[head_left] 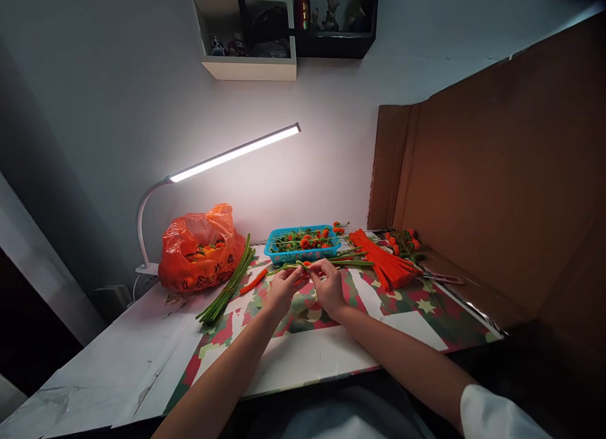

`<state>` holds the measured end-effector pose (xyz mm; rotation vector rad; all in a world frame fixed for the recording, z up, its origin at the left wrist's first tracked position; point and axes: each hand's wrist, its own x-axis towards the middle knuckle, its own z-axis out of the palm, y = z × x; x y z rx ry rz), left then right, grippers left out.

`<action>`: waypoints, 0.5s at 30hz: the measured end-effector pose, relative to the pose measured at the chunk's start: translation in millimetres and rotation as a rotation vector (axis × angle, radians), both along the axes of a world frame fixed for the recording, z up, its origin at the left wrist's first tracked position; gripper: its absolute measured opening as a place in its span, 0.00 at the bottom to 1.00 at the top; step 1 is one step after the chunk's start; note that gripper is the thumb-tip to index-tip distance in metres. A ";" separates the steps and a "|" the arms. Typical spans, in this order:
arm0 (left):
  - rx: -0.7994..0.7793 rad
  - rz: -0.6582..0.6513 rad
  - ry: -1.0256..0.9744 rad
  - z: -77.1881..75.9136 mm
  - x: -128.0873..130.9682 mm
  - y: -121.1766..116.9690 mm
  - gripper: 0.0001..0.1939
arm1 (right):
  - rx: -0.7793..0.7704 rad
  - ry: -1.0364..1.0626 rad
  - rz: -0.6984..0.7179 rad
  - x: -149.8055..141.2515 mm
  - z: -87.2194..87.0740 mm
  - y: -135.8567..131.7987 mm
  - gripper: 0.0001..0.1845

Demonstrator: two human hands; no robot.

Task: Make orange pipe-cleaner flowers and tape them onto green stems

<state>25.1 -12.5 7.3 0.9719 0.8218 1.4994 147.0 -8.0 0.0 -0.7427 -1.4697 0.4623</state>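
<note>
My left hand (pixel 283 292) and my right hand (pixel 329 288) meet over the middle of the table, fingertips pinched together on a green pipe cleaner (pixel 284 269). A small orange piece (pixel 307 263) shows just behind the fingertips; whether it is joined to the green one I cannot tell. Left of my left hand lies a fuzzy orange strip (pixel 254 282). Beyond it rests a tied bundle of green pipe cleaners (pixel 226 288). To the right of my right hand is a fanned bundle of orange pipe cleaners (pixel 386 262), with loose green stems (pixel 353 262) beside it.
Behind my hands stands a blue basket (pixel 279 258) of orange flowers with green stems. An orange plastic bag (pixel 180 256) sits at the left under a lit lamp (pixel 237 151). More orange flowers (pixel 402 242) and scissors (pixel 444 278) lie right, near a cardboard wall (pixel 483 167).
</note>
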 end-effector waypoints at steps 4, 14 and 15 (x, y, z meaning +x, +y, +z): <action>-0.047 -0.053 -0.081 -2.1 -0.8 2.4 0.17 | 0.003 0.024 0.040 0.3 -0.9 1.8 0.06; 0.002 -0.119 -0.144 -13.9 -1.9 7.3 0.14 | -0.010 0.053 0.087 2.4 -0.3 5.1 0.04; 0.011 -0.105 -0.138 -13.2 -1.5 7.2 0.15 | -0.015 0.063 0.094 2.3 -0.4 5.6 0.05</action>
